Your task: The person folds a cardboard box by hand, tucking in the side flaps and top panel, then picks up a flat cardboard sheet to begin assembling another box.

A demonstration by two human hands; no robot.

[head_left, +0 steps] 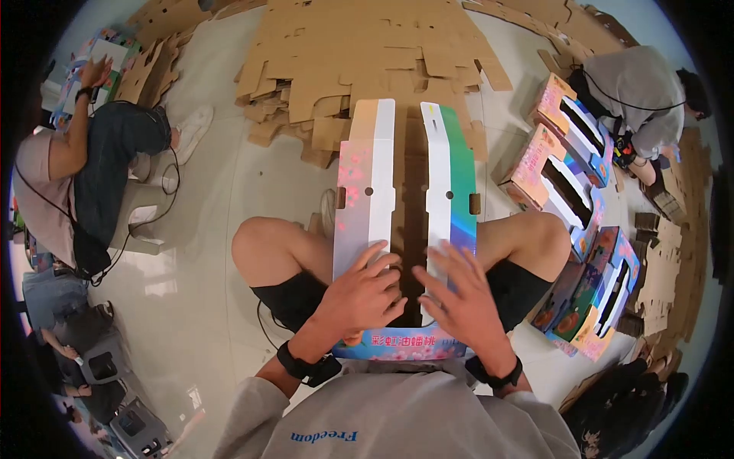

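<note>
A printed cardboard box [354, 206] rests lengthwise on my lap, pink and purple on its left side, green and blue on its right. Two long white flaps [381, 176] stand apart, with a long gap along the middle showing brown inside. The near end panel [405, 344] carries blossoms and Chinese lettering. My left hand [363, 291] lies over the left flap near that end, fingers apart and slightly bent at its inner edge. Over the right flap is my right hand [461, 298], its fingers spread and blurred by motion.
Flat brown cardboard sheets [367, 46] are piled on the floor ahead. Several similar printed boxes [604, 291] stand at my right, near a seated person [638, 96]. Another person [84, 168] sits at left beside a cable. Grey stools [138, 428] are at lower left.
</note>
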